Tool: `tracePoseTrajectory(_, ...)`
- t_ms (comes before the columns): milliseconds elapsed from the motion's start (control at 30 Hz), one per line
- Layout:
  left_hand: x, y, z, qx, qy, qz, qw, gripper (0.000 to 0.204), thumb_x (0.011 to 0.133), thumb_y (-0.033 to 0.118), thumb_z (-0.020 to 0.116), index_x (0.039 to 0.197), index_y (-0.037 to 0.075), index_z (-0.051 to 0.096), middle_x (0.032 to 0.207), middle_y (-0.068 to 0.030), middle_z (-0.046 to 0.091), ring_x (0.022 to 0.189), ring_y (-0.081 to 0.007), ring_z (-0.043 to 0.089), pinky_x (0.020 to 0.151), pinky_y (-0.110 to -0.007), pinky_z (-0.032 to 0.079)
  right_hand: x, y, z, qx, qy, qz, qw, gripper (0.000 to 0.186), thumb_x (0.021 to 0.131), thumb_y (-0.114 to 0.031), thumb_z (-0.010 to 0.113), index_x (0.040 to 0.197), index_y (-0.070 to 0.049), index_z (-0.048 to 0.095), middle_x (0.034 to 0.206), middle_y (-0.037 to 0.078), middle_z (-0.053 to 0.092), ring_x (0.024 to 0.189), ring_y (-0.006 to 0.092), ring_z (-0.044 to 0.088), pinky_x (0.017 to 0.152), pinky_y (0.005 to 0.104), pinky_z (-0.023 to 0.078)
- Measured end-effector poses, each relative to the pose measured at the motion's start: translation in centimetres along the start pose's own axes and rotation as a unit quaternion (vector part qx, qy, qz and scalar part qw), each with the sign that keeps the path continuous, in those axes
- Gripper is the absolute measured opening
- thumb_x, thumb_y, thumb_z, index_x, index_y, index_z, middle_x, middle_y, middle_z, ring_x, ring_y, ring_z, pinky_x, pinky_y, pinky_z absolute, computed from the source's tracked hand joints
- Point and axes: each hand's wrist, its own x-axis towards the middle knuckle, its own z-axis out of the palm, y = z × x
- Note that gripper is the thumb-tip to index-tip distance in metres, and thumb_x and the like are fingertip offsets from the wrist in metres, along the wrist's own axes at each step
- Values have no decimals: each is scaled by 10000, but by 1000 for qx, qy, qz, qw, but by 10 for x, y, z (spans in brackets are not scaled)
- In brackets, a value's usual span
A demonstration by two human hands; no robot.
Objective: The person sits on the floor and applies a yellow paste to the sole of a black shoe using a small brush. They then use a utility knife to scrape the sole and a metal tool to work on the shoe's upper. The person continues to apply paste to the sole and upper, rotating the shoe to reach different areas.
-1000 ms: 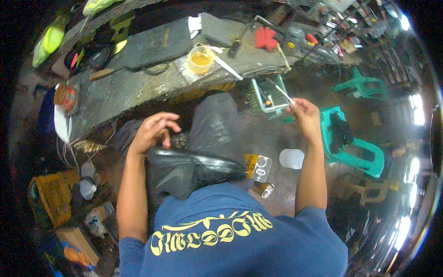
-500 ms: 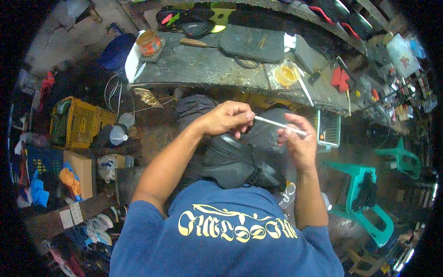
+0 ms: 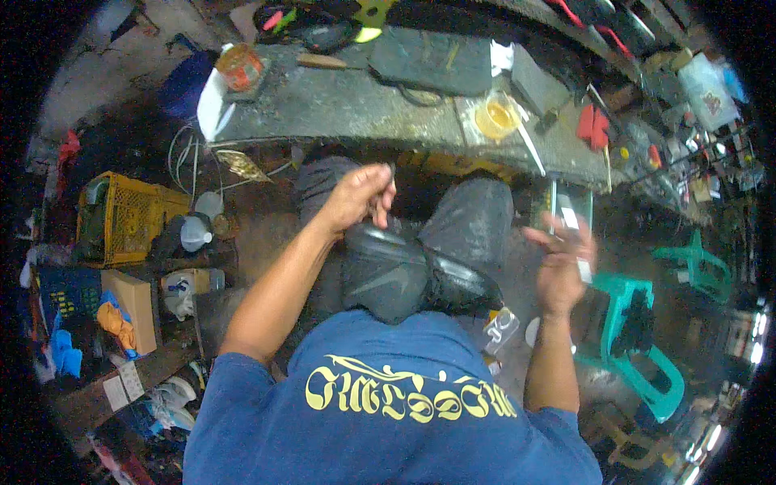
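Two hands at work: left hand (image 3: 358,194) pinched shut above black shoe (image 3: 412,275); right hand (image 3: 560,263) fingers spread, blurred. Shoe best kept steadied on lap.

A cramped repair workshop, likely for shoes. Beyond the fingers (image 3: 380,190) runs a stained workbench (image 3: 347,109) strewn with tools, a glue tub (image 3: 495,119) and red pliers (image 3: 594,127). Left of them sits a yellow crate (image 3: 121,218) among floor clutter.
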Motion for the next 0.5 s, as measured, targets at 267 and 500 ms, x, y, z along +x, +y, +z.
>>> tracePoseTrajectory(267,25,24,-7,302,212,186,910,329,995,329,690,1028,7,752,867,-58,673,716,-157,684,628,-317,534,-53,19,45,-244,-226,19,943,517,803,-100,838,1276,-34,638,1409,206,632,1290,323,632,1084,425,490)
tracePoseTrajectory(500,97,83,-90,749,281,148,582,393,955,384,689,1248,128,746,1227,-174,678,1159,-380,624,968,-453,486,-49,13,44,-245,-231,18,941,566,792,-210,882,1284,-57,645,1426,175,628,1321,330,609,1093,433,489)
